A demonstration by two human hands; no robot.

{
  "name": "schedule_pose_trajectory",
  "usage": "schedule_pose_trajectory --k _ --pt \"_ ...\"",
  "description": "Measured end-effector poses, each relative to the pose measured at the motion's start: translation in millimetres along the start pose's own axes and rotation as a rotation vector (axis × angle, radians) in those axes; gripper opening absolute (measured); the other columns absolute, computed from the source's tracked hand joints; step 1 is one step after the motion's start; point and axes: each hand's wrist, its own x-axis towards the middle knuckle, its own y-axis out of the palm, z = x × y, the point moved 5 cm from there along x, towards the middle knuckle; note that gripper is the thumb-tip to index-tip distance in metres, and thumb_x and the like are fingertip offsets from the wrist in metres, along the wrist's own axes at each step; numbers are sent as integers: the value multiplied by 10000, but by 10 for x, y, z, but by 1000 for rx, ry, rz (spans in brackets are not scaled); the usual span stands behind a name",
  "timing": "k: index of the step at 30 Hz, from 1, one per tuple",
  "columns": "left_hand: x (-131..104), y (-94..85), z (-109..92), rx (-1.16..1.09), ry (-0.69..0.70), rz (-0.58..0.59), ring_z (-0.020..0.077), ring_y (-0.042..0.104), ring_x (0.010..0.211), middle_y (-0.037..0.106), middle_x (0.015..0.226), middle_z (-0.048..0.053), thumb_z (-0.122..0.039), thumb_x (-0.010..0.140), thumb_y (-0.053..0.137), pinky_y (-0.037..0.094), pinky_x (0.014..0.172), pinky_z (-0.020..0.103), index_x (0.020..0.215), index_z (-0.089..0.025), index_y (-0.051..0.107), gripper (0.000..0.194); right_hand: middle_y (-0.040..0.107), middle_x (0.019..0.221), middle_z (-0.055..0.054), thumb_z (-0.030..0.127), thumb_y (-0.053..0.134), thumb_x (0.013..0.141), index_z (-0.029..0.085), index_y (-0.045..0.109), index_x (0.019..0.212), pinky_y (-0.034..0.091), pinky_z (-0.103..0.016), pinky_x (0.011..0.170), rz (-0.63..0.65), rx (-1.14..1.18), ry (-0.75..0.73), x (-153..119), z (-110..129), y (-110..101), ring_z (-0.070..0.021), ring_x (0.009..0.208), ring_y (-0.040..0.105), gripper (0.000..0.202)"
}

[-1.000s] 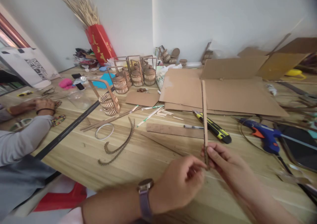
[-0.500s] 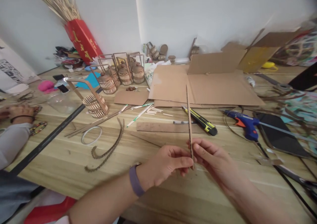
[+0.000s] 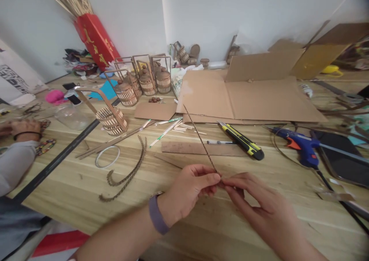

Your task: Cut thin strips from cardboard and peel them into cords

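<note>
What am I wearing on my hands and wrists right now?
Your left hand has a smooth purple-grey strap around its wrist, with the edge of a round watch case just showing. Your right hand and its wrist show nothing worn. No sleeve covers either wrist.

Apparently a craft workshop: glue gun (image 3: 304, 143), utility knife (image 3: 241, 141), cut cardboard (image 3: 259, 101) (and little baskets (image 3: 147, 85)).

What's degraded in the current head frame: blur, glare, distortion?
Head view: soft, even light; faint shadow under the left hand; smeared detail on the co-worker's hand; pale sheen on the glass jar; dark top-right corner; stretched edges, red container leaning.
</note>
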Motion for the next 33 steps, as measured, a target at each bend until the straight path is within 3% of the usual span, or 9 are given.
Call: schedule_pose_trajectory --k 9,14,20,23,27,30,33 --pt "-4 16 17 13 13 -11 68 506 542 634 628 -21 -468 476 974 365 531 228 695 -128 663 511 685 707 18 183 579 947 246 699 915 495 -218 536 -36 -161 -93 -14 51 -6 -98 559 613 139" --pt "-13 32 33 33 -11 3 71 496 545 616 622 -27 -482 495 962 370 548 231 698 -137 641 513 668 709 16 149 573 931 233 633 855 474 -245 588 -77 -259 -165 -39 66 31 -116 619 624 128" --pt "-20 24 61 149 -17 49 82 479 555 621 672 -11 -586 576 890 375 569 243 726 -149 624 533 643 702 27 122 549 919 244 577 840 467 -240 584 -21 -220 -154 -13 66 48 -117 613 598 148" --pt "-67 10 -20 427 85 34 102 463 577 596 657 -10 -643 739 760 357 574 252 751 -149 647 508 614 679 33 134 543 918 251 562 818 463 -236 560 -22 -199 -115 -3 44 36 -118 593 577 155" --pt "-192 41 -203 828 345 -58 146 551 710 644 744 17 -489 924 643 385 664 265 806 -164 682 349 594 664 38 145 546 906 252 559 808 460 -240 542 -56 -207 -73 0 16 7 -118 580 565 145" --pt "-255 105 -245 992 482 -25 179 614 814 691 850 44 -399 954 645 417 745 276 887 -172 709 246 604 675 29 148 538 909 256 559 805 467 -251 541 -49 -193 -66 9 14 -1 -128 590 580 151" --pt "-258 113 -227 1071 528 -19 176 612 793 684 833 38 -297 946 659 425 744 271 879 -174 703 147 621 695 24 129 539 907 255 566 825 478 -260 563 -22 -165 -83 9 18 9 -134 614 597 153"
